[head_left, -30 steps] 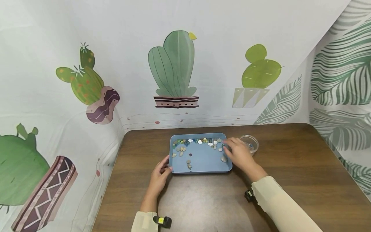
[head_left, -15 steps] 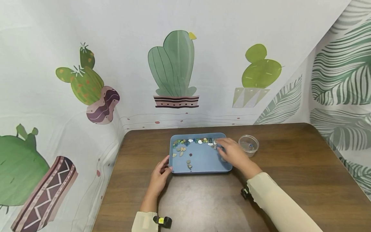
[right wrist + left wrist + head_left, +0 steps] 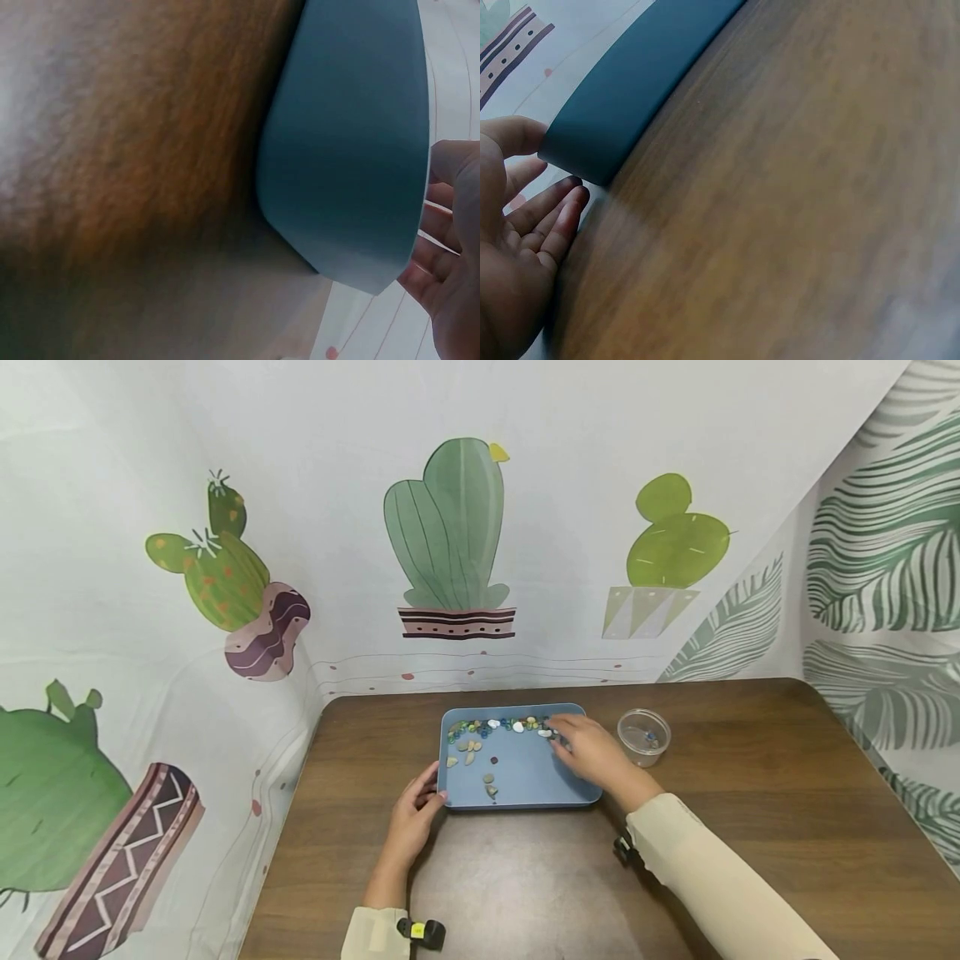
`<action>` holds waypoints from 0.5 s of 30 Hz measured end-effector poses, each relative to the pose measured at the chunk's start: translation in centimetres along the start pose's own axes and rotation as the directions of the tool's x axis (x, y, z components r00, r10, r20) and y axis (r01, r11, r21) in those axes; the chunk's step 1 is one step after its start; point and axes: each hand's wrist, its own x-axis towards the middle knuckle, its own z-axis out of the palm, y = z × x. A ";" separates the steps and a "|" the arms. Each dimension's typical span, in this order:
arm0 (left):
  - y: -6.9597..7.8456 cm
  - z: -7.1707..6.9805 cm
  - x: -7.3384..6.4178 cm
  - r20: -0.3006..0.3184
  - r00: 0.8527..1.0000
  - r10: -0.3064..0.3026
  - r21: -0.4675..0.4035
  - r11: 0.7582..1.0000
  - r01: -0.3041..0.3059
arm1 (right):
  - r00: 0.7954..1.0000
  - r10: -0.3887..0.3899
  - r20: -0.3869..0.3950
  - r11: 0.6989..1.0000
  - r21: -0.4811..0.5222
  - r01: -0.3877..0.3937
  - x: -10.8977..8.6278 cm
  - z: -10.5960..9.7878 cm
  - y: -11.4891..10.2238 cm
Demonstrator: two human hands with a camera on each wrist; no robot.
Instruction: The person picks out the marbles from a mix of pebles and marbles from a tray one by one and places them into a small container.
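In the head view, a shallow blue tray (image 3: 525,804) lies on the wooden table. Small stones and glass beads line its back edge, with white pebbles (image 3: 518,727) among them. Tan stones (image 3: 469,747) are grouped at its left. My left hand (image 3: 411,817) holds the tray's front left corner, thumb at the rim (image 3: 546,142) and fingers along the outside. Over the tray's back right part, my right hand (image 3: 596,753) reaches in, thumb and fingers apart around the stones there. The tray wall (image 3: 349,150) hides those fingertips in the right wrist view.
Right of the tray stands a round clear container (image 3: 642,737) with a few small blue pieces inside. A dark red bead (image 3: 494,761) and two stones (image 3: 490,784) lie in the tray's front left area. A cactus-print cloth (image 3: 555,568) hangs behind the table (image 3: 750,793).
My right hand has moved left over the tray, away from the round container, and covers stones at the back right that showed before. The left hand and the tray stay in place.
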 end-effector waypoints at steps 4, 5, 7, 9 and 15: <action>0.0 0.0 -0.1 -0.003 1.000 0.001 0.001 1.000 -0.001 | 0.999 0.019 0.029 1.000 -0.007 -0.019 0.4 0.1 -0.2; 0.1 0.0 -0.1 -0.005 1.000 0.000 0.001 1.000 0.000 | 0.999 0.025 0.040 1.000 -0.011 -0.024 0.5 0.1 -0.2; 0.1 0.0 -0.1 -0.010 1.000 -0.001 0.005 1.000 0.001 | 0.997 0.038 0.065 0.999 -0.011 -0.037 0.8 0.3 -0.2; 0.1 0.0 -0.1 -0.013 1.000 -0.002 0.005 1.000 0.002 | 0.995 0.048 0.085 0.999 -0.012 -0.047 1.0 0.5 -0.1; 0.0 0.0 -0.1 -0.013 1.000 0.011 0.007 1.000 -0.011 | 0.993 0.067 0.095 0.998 -0.025 -0.065 1.5 0.8 0.1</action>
